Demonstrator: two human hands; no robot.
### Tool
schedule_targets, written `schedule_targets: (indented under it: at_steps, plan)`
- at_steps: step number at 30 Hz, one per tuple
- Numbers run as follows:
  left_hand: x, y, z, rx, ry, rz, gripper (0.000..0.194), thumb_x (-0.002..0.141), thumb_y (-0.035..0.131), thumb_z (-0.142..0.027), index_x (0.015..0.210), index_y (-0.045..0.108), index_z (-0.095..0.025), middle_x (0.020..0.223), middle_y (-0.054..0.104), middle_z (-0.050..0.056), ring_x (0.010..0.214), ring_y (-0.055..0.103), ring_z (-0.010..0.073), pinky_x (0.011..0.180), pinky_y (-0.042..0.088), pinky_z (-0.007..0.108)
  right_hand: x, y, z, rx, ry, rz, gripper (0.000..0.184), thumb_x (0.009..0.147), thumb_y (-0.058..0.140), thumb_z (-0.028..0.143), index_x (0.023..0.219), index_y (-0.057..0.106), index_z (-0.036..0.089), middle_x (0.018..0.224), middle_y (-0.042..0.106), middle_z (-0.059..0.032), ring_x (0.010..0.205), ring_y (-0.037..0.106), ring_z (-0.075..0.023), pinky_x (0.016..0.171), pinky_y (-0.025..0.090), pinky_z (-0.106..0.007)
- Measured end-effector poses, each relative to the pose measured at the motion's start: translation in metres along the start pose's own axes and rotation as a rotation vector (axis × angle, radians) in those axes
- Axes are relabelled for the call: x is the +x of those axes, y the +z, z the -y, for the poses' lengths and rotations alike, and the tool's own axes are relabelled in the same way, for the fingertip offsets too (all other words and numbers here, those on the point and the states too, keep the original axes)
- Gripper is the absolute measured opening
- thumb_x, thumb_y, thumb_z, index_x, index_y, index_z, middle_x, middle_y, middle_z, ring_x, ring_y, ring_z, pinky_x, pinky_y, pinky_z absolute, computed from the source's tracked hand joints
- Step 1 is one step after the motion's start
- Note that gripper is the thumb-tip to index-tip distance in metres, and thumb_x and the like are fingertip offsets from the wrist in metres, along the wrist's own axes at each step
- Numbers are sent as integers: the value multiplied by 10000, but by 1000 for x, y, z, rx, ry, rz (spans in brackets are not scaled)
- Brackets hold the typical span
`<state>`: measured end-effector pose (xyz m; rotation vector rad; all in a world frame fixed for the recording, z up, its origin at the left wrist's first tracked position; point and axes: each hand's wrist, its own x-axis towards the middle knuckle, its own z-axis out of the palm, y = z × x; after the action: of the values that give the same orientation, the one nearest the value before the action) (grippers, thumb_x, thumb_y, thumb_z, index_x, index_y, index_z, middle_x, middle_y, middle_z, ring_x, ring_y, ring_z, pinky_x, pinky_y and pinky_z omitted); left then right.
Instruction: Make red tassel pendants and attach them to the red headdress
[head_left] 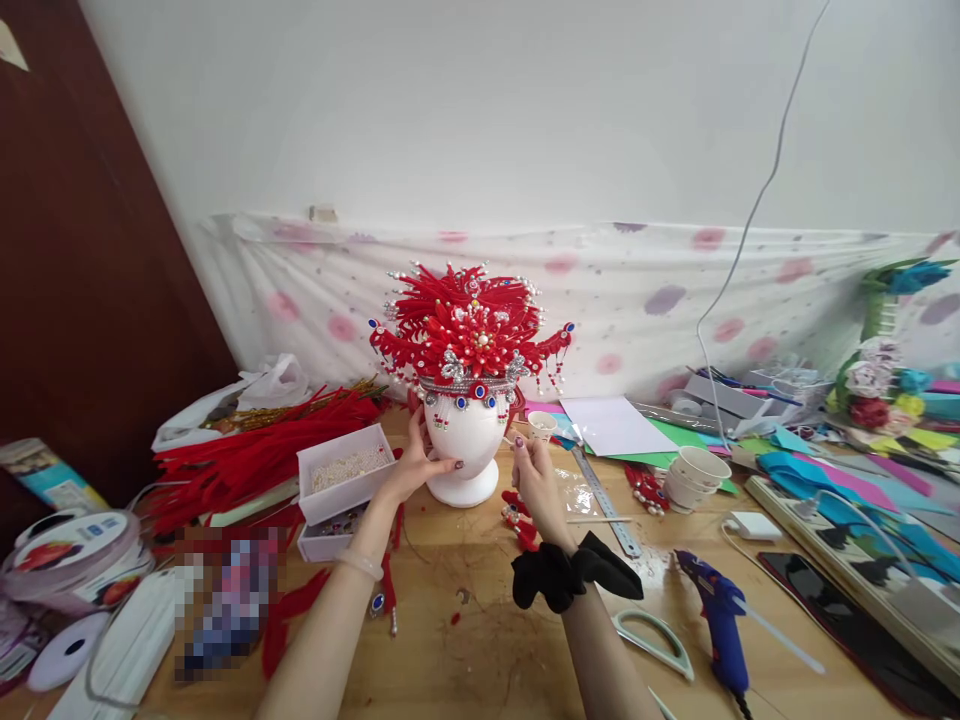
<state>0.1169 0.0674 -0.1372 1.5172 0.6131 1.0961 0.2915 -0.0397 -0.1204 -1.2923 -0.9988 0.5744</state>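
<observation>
A white mannequin head [466,440] stands upright on the wooden table, wearing a red headdress [476,335] trimmed with pearls, silver pieces and blue gems. My left hand [421,460] grips the head's left side, thumb across the front and fingers partly hidden behind it. Just right of the head, my right hand [534,480] is closed in a pinch; what lies between its fingertips is too small to make out. Below that hand are small red beaded pieces [519,515]. A white box of pearl beads [349,470] sits beside my left wrist, on another box holding gems [337,530].
Red fuzzy strips [247,460] lie at left. To the right are a metal ruler [604,500], stacked paper cups [694,478], a blue glue gun [716,620], scissors [660,640], a phone [840,610] and a power strip [840,560]. A white cable [765,180] hangs down the wall.
</observation>
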Motion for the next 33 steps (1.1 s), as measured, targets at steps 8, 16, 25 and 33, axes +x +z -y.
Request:
schedule_targets:
  at_steps: [8,16,25,33]
  plan:
    - [0,11,-9,54,53,-105,1294,570,884,-359,1526,15,-291,1610,230,195,1462,330,323,1149,372,479,3,-3,1,68,45,-48,435,842,537,662,776,468,237,533,414,72,488,369,-113,440,328,-234]
    - [-90,33,-15,245,123,-347,622,806,697,-316,1357,423,-235,1417,522,161,1339,500,268,1072,457,438,-40,-14,29,168,75,-108,368,871,552,602,829,476,244,588,369,81,468,328,-89,400,307,-198]
    - [-244,-56,-16,812,-240,-674,341,824,567,-491,951,742,-227,904,792,73,862,732,269,805,564,371,-82,-30,42,260,-41,-220,293,874,667,432,796,485,215,556,356,97,454,271,-54,404,208,-181]
    - [-257,-66,-17,944,-232,-715,240,837,544,-371,923,713,-223,969,756,67,854,700,237,836,543,372,-102,-30,17,170,72,-150,262,843,705,412,864,545,205,523,399,94,445,316,-57,397,250,-171]
